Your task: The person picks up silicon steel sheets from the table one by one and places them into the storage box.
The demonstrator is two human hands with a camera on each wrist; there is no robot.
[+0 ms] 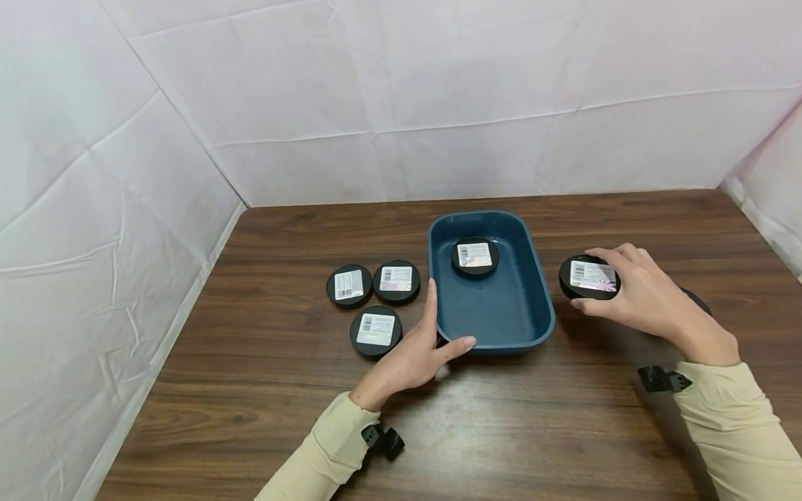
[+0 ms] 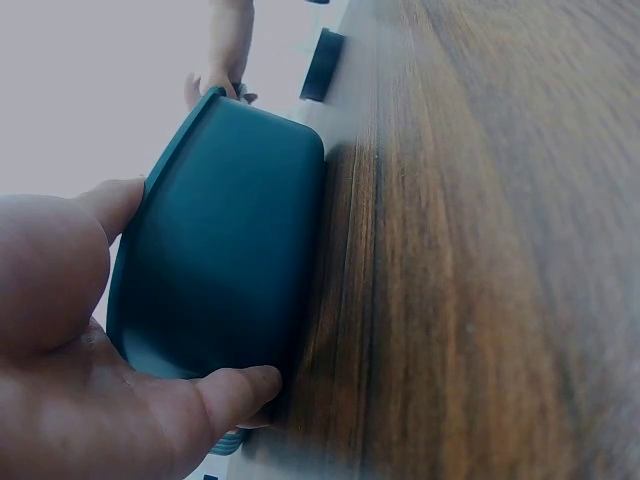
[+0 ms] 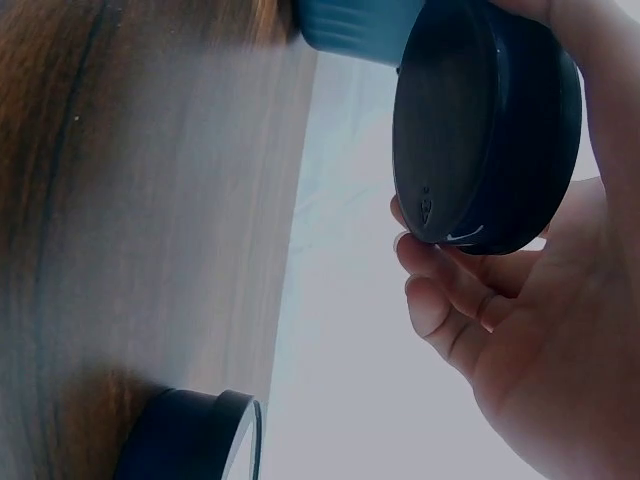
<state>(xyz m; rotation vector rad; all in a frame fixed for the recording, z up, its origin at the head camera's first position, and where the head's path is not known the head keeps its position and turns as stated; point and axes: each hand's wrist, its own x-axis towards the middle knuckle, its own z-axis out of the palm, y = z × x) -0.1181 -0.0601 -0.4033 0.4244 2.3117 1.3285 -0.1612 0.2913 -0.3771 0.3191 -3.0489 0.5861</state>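
Note:
My right hand (image 1: 645, 296) grips a flat round black jar (image 1: 589, 277) between thumb and fingers, its white barcode label facing up. In the right wrist view that jar's underside (image 3: 445, 130) shows, raised off the table. My left hand (image 1: 410, 358) rests against the near left corner of a blue plastic tray (image 1: 541, 327). Its thumb lies at the near rim and its fairly straight fingers run along the left side; the left wrist view shows them on the tray's outer wall (image 2: 225, 240). One labelled black jar (image 1: 474, 256) sits inside the tray, toward the back.
Left of the tray, three more labelled jars stand close together: one at the left (image 1: 349, 286), one at the right (image 1: 397, 282), one nearer (image 1: 376, 331). Another jar (image 1: 697, 300) is partly hidden behind my right wrist. White cloth (image 1: 401, 167) borders the wooden table (image 1: 250, 390).

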